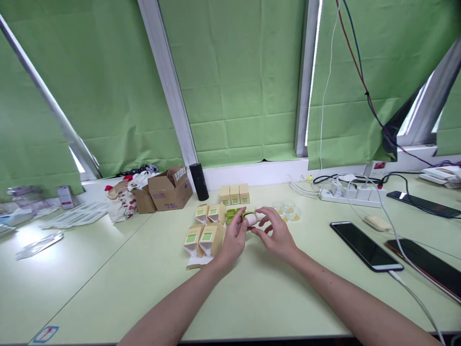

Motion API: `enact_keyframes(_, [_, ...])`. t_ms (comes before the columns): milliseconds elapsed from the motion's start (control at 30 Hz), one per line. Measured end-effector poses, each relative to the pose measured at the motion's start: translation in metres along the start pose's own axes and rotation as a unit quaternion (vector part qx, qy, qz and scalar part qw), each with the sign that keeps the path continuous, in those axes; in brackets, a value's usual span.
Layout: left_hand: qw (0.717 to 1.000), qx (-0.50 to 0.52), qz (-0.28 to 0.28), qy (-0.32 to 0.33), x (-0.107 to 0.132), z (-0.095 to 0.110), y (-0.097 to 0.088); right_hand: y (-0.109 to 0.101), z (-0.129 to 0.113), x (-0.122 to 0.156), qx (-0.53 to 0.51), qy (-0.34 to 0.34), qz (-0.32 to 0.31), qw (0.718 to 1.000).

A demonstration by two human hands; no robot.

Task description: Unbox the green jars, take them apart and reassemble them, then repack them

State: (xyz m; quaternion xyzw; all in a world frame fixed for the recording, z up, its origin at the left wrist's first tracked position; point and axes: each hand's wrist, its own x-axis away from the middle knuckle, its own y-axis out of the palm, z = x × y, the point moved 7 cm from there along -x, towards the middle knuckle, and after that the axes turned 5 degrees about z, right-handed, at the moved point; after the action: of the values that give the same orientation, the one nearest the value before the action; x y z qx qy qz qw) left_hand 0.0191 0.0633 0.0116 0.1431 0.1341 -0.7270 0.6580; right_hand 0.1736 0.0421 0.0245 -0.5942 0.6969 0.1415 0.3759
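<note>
My left hand is closed around a small rounded piece, white with a dark green rim. My right hand is close to its right side, thumb and forefinger apart and curved toward it. A pale bit shows between them; whether the right fingertips touch it I cannot tell. Just behind the left hand lie small green pieces, partly hidden by it. Left of the hands stand open kraft boxes with green square labels and raised flaps. Clear round cups with yellow spots sit behind my right hand.
Closed kraft boxes stand at the back, near a black cylinder and a cardboard carton. On the right lie a phone on a cable, another dark phone, and a power strip with chargers.
</note>
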Motion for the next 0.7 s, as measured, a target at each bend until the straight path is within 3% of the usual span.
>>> enact_keyframes(67, [1.000,0.016,-0.008,-0.010,-0.0005,-0.0031,0.0018,0.0010,-0.0094,0.0018,0.072,-0.081,-0.014,0.994])
enact_keyframes(167, [0.999,0.032,-0.023,-0.010,0.0004,-0.0034,0.0059,0.0030,-0.0147,0.0040,0.135,-0.141,-0.020,0.981])
enact_keyframes(333, [0.998,0.037,-0.046,-0.017,0.0021,-0.0015,0.0102,0.0070,-0.0108,0.0053,0.132,-0.159,-0.038,0.978])
enact_keyframes(700, [1.000,0.026,-0.014,-0.009,0.0007,-0.0049,0.0092,0.0066,-0.0133,0.0058,0.097,-0.184,-0.031,0.978])
